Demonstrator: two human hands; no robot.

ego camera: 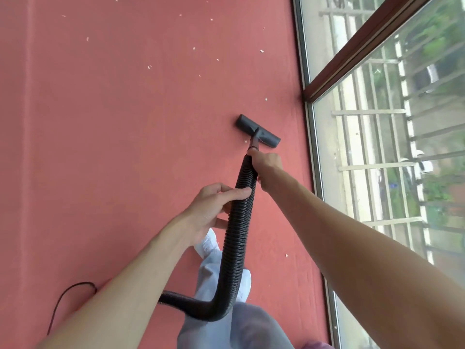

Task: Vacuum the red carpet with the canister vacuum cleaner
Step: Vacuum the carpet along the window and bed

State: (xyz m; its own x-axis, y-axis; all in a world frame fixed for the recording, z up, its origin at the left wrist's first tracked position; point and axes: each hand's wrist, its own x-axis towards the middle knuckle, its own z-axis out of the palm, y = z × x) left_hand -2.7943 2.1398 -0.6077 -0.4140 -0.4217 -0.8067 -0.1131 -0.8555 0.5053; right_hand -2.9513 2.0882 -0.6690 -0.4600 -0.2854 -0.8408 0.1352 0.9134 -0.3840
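Head view showed the red carpet (125, 134) spreading left of the window (377, 147). Left hand (214, 207) curled round the black hose (236, 235) at mid-length. Apart from it, right hand (266, 165) gripped the hose end nearer the window, just behind the floor nozzle (259, 132), which lay flat on the carpet among white scraps (149, 67).

Indoor room, carpeted right up to the glass. Red carpet (125, 122) covers the whole visible floor, faint seams showing, small white scraps (262, 51) scattered over it. Right side: window (377, 197) reaching down to floor level, grey metal frame (313, 137), brown bar (352, 54) crossing higher up. Through the glass: pale ledge, white barred railing (372, 167), greenery (440, 41) beyond; seemingly an upper storey. Thin black cable (65, 295) and ribbed vacuum hose (236, 235) point to housekeeping. Home or office: cannot tell.
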